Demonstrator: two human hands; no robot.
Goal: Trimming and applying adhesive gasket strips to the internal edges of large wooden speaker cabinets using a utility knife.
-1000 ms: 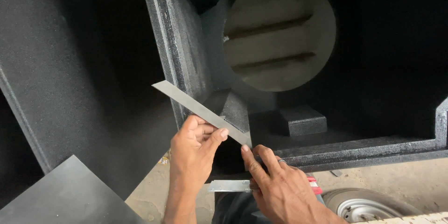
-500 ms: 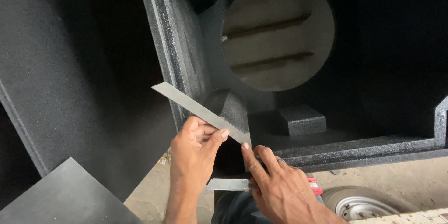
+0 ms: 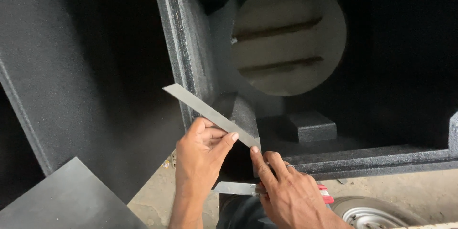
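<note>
A long flat grey strip (image 3: 200,106) slants from upper left down to lower right in front of a black textured box (image 3: 191,52). My left hand (image 3: 202,155) pinches the strip near its lower half, thumb on its edge. My right hand (image 3: 286,193) has its forefinger at the strip's lower end and holds a red-handled tool (image 3: 324,194) with a silver blade (image 3: 234,188) lying under the palm. A ring shows on one right finger.
The box has a large round hole (image 3: 288,38) in its back panel and small black blocks (image 3: 307,126) inside. A grey board (image 3: 67,200) lies at lower left. A wheel (image 3: 377,214) sits on the concrete floor at lower right.
Both hands and the strip have shifted slightly; the grip looks the same as before.
</note>
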